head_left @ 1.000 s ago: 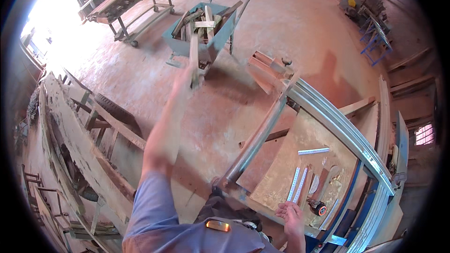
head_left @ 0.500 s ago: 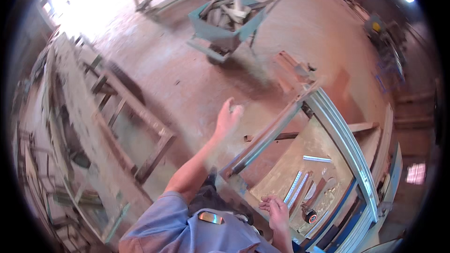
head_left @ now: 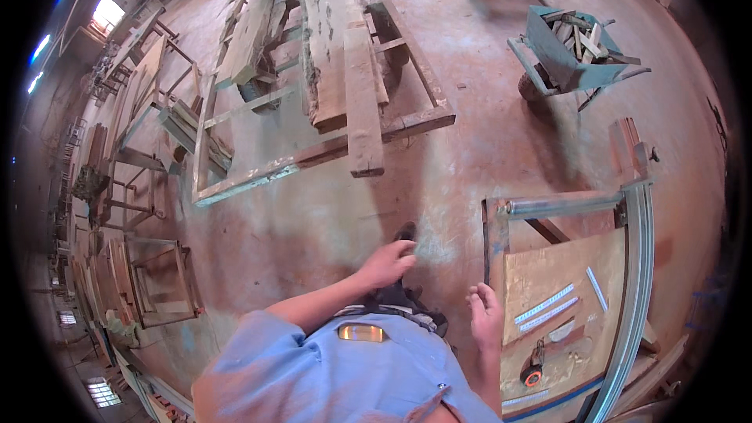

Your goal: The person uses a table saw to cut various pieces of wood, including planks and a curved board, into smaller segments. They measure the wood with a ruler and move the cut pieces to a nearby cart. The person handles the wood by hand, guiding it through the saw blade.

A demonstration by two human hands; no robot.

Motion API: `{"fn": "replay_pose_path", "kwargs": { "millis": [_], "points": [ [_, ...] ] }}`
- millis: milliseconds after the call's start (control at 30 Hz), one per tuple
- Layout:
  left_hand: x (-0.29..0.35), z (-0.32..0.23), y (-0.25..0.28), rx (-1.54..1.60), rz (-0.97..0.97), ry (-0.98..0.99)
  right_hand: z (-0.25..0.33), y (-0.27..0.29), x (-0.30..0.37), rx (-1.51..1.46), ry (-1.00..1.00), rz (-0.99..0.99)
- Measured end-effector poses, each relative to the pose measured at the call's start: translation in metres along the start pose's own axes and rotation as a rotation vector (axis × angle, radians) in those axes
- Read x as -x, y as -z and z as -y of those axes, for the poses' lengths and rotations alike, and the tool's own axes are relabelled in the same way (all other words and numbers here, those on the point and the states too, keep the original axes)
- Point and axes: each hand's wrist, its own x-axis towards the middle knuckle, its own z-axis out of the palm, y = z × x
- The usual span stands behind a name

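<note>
1. Directly before the wearer's blue shirt (head_left: 352, 368), both hands were found raised and well apart from each other.
2. Left hand (head_left: 386, 265): fingers partly bent, positioned over the floor (head_left: 313, 235) near a dark shoe (head_left: 406, 232). No object was seen in it; whether the fingers were closed on something small could not be told.
3. Right hand (head_left: 486, 315): fingers curled, located just beside the left edge of a wooden board (head_left: 548, 266). Contact with that edge, and anything inside the curl, could not be determined.
4. The board lay to the right of both hands, much nearer the right one. On it were two parallel white measuring strips (head_left: 544, 305), a tape measure (head_left: 533, 374) with an orange-ringed face, a pale half-round piece (head_left: 562, 330) and, farther right, a separate white strip (head_left: 597, 288).
5. A metal rail (head_left: 638, 266) ran along the board's right side; a metal roller (head_left: 560, 204) lay across beyond its far edge.
6. Farther forward, a plank (head_left: 362, 102) rested on a rack (head_left: 313, 153).
7. Beyond, at right, a teal wheelbarrow (head_left: 560, 63) held wood offcuts (head_left: 580, 37).
</note>
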Motion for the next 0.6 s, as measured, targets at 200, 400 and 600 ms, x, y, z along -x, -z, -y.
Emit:
{"fn": "replay_pose_path", "kwargs": {
  "millis": [200,400,600],
  "points": [
    [0.028,0.011,0.055,0.431,-0.162,0.196,0.008,-0.033,0.019,0.068,0.029,0.094],
    [-0.046,-0.008,0.142,1.070,-0.263,0.101,0.003,-0.057,0.031,0.071,0.048,0.066],
    [-0.150,0.043,0.191,1.723,0.784,-0.117,-0.014,-0.089,0.042,0.113,0.023,0.007]
  ]
}}
